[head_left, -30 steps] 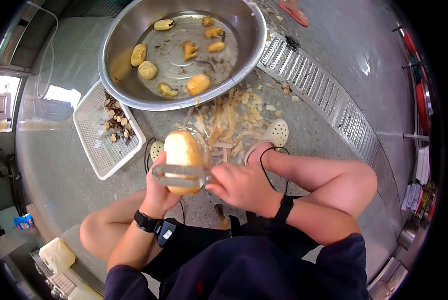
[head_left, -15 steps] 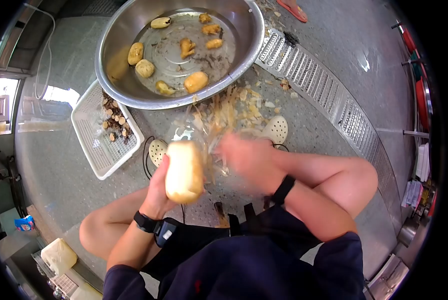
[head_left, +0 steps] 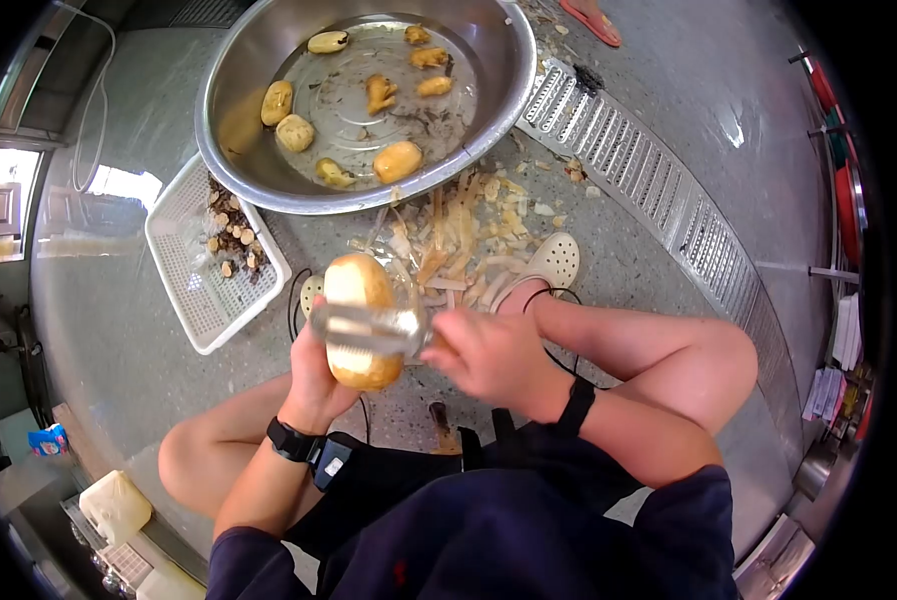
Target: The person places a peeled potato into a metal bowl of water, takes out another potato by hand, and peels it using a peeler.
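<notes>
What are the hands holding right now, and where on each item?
Left hand: the pale, oblong vegetable, by its left side. Right hand: the peeler, by its handle end, mostly hidden in the fist.

Single view, worn on the head. Looks forward and steeply down past the lap point(head_left: 489, 520) to both hands, left point(head_left: 319, 375) and right point(head_left: 499, 360), at close range; floor point(head_left: 659, 60) and basin point(head_left: 369, 195) farther out. Wide, round-edged field, dark corners.

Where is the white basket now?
In the head view, the white basket sits on the floor at left, beside the lower-left edge of the metal basin.
</notes>
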The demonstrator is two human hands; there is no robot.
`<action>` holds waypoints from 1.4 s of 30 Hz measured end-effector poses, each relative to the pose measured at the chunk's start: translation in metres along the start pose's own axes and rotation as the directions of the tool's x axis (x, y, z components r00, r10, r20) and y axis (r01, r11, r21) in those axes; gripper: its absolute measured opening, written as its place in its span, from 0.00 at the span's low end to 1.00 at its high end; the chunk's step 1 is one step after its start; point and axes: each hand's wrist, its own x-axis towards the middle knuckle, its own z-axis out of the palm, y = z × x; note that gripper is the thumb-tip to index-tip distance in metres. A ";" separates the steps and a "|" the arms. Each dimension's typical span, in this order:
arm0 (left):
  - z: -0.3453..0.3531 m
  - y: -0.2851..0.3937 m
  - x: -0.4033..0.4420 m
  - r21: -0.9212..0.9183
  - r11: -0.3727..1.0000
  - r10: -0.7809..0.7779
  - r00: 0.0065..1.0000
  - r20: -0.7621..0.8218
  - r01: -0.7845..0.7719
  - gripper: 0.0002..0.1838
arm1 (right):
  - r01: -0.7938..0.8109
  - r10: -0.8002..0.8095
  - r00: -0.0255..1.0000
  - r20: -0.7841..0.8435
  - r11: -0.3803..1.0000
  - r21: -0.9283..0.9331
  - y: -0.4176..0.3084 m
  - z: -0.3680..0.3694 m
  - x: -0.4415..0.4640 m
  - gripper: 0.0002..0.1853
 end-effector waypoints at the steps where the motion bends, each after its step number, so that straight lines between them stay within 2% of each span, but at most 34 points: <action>1: -0.005 0.002 0.001 -0.024 0.998 -0.064 0.997 0.050 0.065 0.46 | 0.058 -0.057 0.998 0.019 0.997 -0.041 -0.007 -0.002 -0.003 0.16; 4: -0.009 0.000 -0.001 0.008 0.999 -0.043 0.931 0.362 0.043 0.42 | 0.177 -0.175 0.984 0.025 0.974 -0.138 -0.013 0.002 -0.006 0.17; 11: -0.004 -0.005 -0.003 -0.088 0.991 -0.087 0.987 0.133 0.099 0.41 | 0.219 -0.220 0.975 0.019 0.949 -0.229 0.001 0.007 -0.002 0.17; 14: -0.020 -0.004 -0.002 -0.027 0.984 -0.163 0.943 0.291 0.179 0.41 | 0.184 -0.182 0.983 0.028 0.962 -0.203 0.004 0.008 0.003 0.16; 15: -0.022 -0.004 -0.001 -0.029 0.981 -0.181 0.953 0.245 0.193 0.42 | 0.164 -0.160 0.986 0.033 0.967 -0.194 0.005 0.007 0.004 0.16; 18: -0.032 -0.009 -0.007 0.171 0.970 -0.226 0.909 0.350 0.176 0.42 | -0.126 0.128 0.992 -0.007 0.956 -0.264 0.033 0.000 0.018 0.16; 19: -0.020 -0.019 -0.020 0.391 0.920 -0.141 0.961 0.239 0.038 0.43 | -0.241 0.244 0.970 -0.020 0.939 -0.245 0.049 -0.004 0.027 0.17; 20: -0.021 -0.026 -0.022 0.483 0.875 -0.139 0.941 0.308 -0.029 0.44 | -0.366 0.367 0.929 -0.037 0.903 -0.224 0.065 -0.007 0.035 0.18; 21: -0.022 -0.025 -0.018 0.323 0.936 -0.261 0.896 0.358 0.144 0.45 | -0.481 0.483 0.874 -0.042 0.853 -0.204 0.074 -0.008 0.035 0.19; 22: -0.023 -0.021 -0.014 0.153 0.937 -0.350 0.834 0.426 0.315 0.45 | -0.486 0.484 0.874 -0.043 0.866 -0.123 0.077 -0.003 0.031 0.20; 24: -0.019 -0.012 -0.005 -0.012 0.944 -0.291 0.852 0.435 0.329 0.46 | -0.463 0.465 0.884 -0.037 0.885 0.049 0.074 0.006 0.028 0.21; 25: -0.024 -0.009 0.001 0.003 0.960 -0.253 0.861 0.440 0.281 0.46 | -0.462 0.469 0.883 -0.015 0.875 0.144 0.069 0.006 0.026 0.21; 27: -0.019 -0.005 0.003 -0.049 0.988 -0.133 0.961 0.243 0.149 0.49 | -0.424 0.433 0.900 -0.044 0.894 0.143 0.054 0.006 0.022 0.20; 29: -0.009 -0.005 0.001 -0.024 0.999 -0.024 0.997 0.079 0.026 0.48 | -0.365 0.371 0.928 -0.016 0.919 0.147 0.033 0.002 0.018 0.19; 31: -0.006 -0.002 0.000 -0.053 0.998 -0.032 0.994 0.100 0.038 0.46 | -0.300 0.293 0.954 0.061 0.940 0.165 0.008 -0.001 0.010 0.18; 32: -0.004 0.000 -0.001 -0.068 0.997 -0.033 0.993 0.112 0.041 0.44 | -0.198 0.193 0.980 0.052 0.972 0.124 0.001 0.000 0.006 0.18; 33: 0.002 0.000 -0.004 -0.096 0.995 -0.035 0.999 0.022 0.037 0.42 | -0.095 0.092 0.995 0.045 0.992 0.082 -0.006 0.001 0.001 0.17; 34: 0.000 0.001 -0.002 -0.074 0.996 -0.037 0.995 0.090 0.044 0.42 | 0.011 -0.013 0.999 0.040 0.999 0.039 -0.011 0.003 -0.002 0.17; 36: -0.006 0.001 0.002 -0.028 0.998 -0.054 0.973 0.224 0.061 0.42 | 0.108 -0.108 0.994 0.019 0.993 -0.049 -0.016 0.008 -0.007 0.17; 37: -0.005 -0.002 0.001 -0.015 0.999 -0.036 0.982 0.185 0.040 0.44 | 0.155 -0.154 0.988 0.012 0.983 -0.096 -0.016 0.009 -0.007 0.17; 40: -0.012 -0.005 0.003 -0.109 0.985 -0.084 0.921 0.380 0.135 0.41 | 0.199 -0.201 0.980 0.003 0.964 -0.178 -0.014 0.005 -0.006 0.18; 42: -0.007 -0.008 0.000 -0.128 0.984 -0.093 0.973 0.212 0.122 0.46 | 0.207 -0.207 0.978 0.023 0.958 -0.201 -0.012 0.002 -0.005 0.18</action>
